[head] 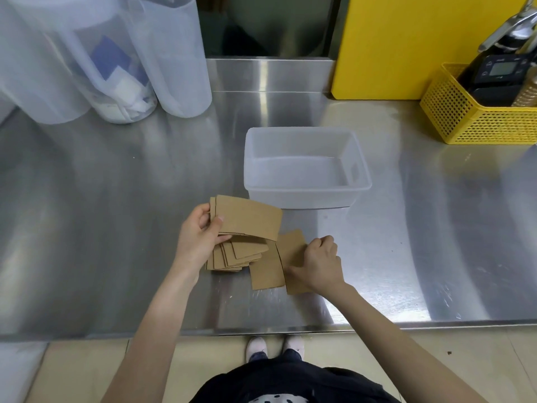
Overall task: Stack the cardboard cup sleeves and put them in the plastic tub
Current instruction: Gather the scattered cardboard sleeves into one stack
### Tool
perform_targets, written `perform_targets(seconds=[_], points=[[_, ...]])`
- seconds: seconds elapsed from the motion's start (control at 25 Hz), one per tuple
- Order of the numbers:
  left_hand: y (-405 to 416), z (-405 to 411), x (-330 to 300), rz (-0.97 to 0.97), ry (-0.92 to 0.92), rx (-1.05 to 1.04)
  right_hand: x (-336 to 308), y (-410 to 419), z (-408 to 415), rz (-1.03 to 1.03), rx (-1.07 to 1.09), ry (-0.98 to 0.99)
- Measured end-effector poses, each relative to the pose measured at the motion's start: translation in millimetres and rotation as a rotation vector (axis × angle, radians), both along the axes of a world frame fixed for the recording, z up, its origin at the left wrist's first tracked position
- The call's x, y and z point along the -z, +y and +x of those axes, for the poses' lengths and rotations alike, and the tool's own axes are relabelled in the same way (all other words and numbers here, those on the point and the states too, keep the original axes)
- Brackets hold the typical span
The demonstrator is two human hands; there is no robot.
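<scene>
Sleeves lay in three lots just below the middle of the frame: a small squared stack of cardboard cup sleeves [250, 219] held up off the steel surface [116, 199], a fanned pile [232, 257] lying beneath it, and two loose sleeves [268, 271] side by side to the right of the pile, their long axes running roughly toward the person. The left hand [200, 237] had its grip closed on the left end of the held stack, thumb on top and fingers under, so the stack's long axis ran left to right across the frame with its free end pointing toward the tub. The right hand [319, 260] rested on the rightmost loose sleeve [292, 248], fingers curled down on its right edge; whether it had actually pinched the card or only pressed on it could not be told. The plastic tub [305, 190] sat empty just above the held stack, its near wall close to the stack's upper right corner, its long axis also left to right. The right hand was plainly the nearer one to the loose sleeves, and they lay crosswise to the held stack, so adding one would likely call for turning it about a quarter turn. The fanned pile sat directly under the left hand and remained ungathered.
</scene>
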State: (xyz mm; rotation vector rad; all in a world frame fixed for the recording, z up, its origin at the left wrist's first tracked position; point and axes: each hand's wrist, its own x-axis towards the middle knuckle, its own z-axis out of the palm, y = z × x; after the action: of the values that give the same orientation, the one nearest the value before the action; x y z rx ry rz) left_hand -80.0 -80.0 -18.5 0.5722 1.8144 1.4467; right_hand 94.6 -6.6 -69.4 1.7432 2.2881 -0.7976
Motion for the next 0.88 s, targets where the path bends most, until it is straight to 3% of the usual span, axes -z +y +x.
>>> perform_targets(seconds=[0.16,0.36,0.6,0.88], points=[[-3,-4,2,0.001,0.007,-0.005,5,0,-2,0.007,0.048,0.037],[-5,-1,1,-0.006,0.008,0.000,-1,-1,7,-0.071,0.116,0.318],[-5,3,1,-0.008,-0.003,0.003,-25,21,37,0.121,0.267,0.516],[0,16,1,-0.011,-0.047,0.043,-66,30,32,0.105,0.121,0.749]])
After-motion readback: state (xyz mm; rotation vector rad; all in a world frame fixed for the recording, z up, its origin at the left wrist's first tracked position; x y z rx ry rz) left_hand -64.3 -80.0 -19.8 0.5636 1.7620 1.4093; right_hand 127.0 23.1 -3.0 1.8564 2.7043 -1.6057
